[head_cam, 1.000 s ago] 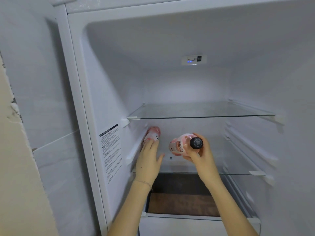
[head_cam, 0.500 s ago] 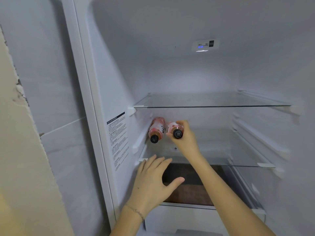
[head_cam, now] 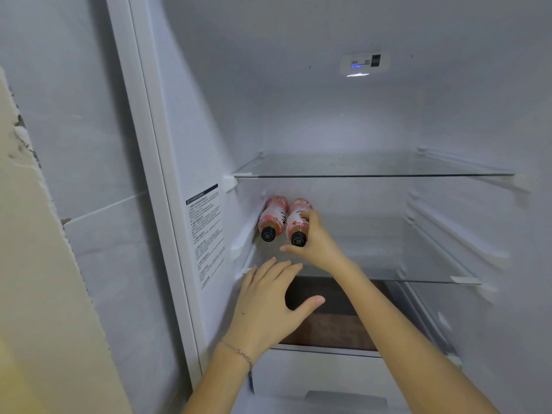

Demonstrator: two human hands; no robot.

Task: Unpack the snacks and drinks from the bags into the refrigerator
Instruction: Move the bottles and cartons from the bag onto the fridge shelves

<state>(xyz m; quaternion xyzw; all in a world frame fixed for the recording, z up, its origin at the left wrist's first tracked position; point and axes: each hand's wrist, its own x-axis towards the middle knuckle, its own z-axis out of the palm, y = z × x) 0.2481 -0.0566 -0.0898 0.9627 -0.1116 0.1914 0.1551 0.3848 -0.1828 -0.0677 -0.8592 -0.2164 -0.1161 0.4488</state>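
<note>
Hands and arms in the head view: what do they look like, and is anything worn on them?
Both are bare hands without gloves. The left hand has a thin chain bracelet at the wrist. The right hand shows no bracelet or watch. No rings show on the fingers. Both forearms are uncovered as far as the frame reaches; no sleeves are visible.

Refrigerator (head_cam: 343,130), one; glass shelves, two: upper shelf (head_cam: 373,175) and lower shelf (head_cam: 433,280); pink bottles, two: left bottle (head_cam: 272,218) and right bottle (head_cam: 294,219); black caps, two, one per bottle; hands, two: left hand (head_cam: 265,306) and right hand (head_cam: 318,243); bracelet (head_cam: 242,354), one, on the left wrist; control panel (head_cam: 364,62), one; printed label (head_cam: 206,234), one; shelf rails on the right inner wall, several, their exact number not clear.
</note>
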